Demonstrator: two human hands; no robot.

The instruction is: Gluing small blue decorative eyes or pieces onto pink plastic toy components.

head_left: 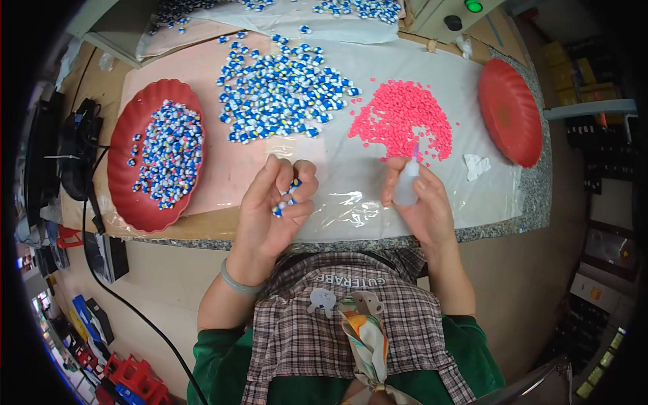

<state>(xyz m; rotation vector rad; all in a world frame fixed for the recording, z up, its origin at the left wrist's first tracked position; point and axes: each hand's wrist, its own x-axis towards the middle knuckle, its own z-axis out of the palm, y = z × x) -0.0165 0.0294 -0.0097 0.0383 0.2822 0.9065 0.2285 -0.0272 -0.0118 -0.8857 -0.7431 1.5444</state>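
Pinching a squeeze bottle (pixel 407 190), right grip (pixel 429 202) around its body, nozzle (pixel 416 150) beyond, left grip (pixel 278 212) curled about blue-and-white pieces (pixel 277 210).

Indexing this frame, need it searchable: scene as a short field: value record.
left hand: fingers curled on a few small glossy blue-and-white pieces
right hand: holds a small translucent white squeeze bottle, nozzle pointing away from the wearer
beyond left hand: loose spread of similar blue-and-white pieces
beyond right hand: spread of small bright pink pieces
table, left: red oval fluted tray holding more blue-and-white pieces
table, right: second red fluted tray
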